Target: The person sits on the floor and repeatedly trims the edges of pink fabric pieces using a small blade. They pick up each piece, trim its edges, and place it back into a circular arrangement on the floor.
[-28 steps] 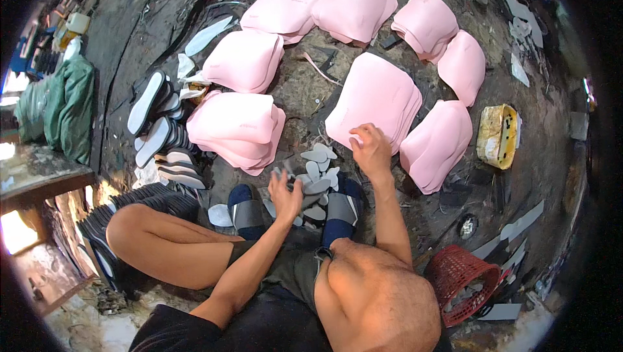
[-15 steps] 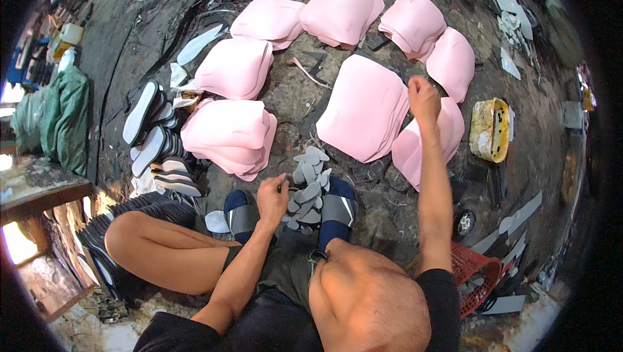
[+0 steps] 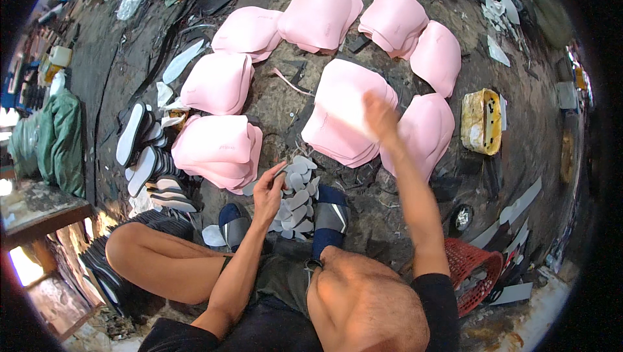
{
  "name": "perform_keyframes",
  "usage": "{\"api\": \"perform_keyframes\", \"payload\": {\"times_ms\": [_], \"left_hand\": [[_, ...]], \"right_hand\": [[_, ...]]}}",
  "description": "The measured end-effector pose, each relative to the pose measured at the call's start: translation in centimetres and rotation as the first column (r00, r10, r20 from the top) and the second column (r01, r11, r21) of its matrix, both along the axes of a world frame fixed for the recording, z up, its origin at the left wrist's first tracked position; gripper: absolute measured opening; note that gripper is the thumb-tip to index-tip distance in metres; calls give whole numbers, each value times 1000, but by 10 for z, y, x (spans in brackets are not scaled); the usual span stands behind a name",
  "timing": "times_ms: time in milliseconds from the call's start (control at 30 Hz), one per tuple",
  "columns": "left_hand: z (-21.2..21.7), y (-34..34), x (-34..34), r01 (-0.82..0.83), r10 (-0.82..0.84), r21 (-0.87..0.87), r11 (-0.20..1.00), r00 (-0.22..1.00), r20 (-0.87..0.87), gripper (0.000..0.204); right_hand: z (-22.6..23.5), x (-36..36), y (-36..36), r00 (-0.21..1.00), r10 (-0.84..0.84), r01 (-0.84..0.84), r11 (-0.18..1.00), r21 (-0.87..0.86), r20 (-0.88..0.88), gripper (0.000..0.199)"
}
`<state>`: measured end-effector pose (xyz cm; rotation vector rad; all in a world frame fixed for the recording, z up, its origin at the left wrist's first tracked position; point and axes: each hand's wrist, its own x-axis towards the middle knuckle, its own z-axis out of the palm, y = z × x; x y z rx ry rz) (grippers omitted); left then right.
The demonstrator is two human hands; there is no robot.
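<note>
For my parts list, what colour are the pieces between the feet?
The pieces are grey, clearest in the head view.

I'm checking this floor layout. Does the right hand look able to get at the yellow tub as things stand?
Probably yes: the right hand, though blurred, is at the middle pink stack; only the neighbouring pink stack seems to lie between it and the yellow tub.

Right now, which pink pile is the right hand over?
The middle pink pile: the right hand is over its right side, too blurred to tell if touching. The other pink piles curve around it in an arc.
</note>
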<state>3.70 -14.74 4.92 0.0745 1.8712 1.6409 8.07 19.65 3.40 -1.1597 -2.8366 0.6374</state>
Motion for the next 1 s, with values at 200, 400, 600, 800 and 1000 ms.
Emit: {"api": "perform_keyframes", "payload": {"times_ms": [200,400,600,800,1000], "left_hand": [[-8,25,-19,-189,130,144,971,930,345,39],[4,104,-31,-13,-26,86,996,901,433,22],[-30,164,-53,385,-437,-228,894,861,-260,10],[-46,156,-50,408,-633,-512,756,256,-730,14],[-53,143,-63,435,-611,-501,748,156,-776,19]], "right_hand": [[54,29,126,775,-258,346,937,46,-576,16],[73,50,108,736,-258,135,962,-237,-626,17],[178,42,41,734,132,157,921,355,-667,11],[19,70,-47,939,322,-282,920,271,-116,23],[19,45,-77,870,266,-140,941,309,-416,21]]}}
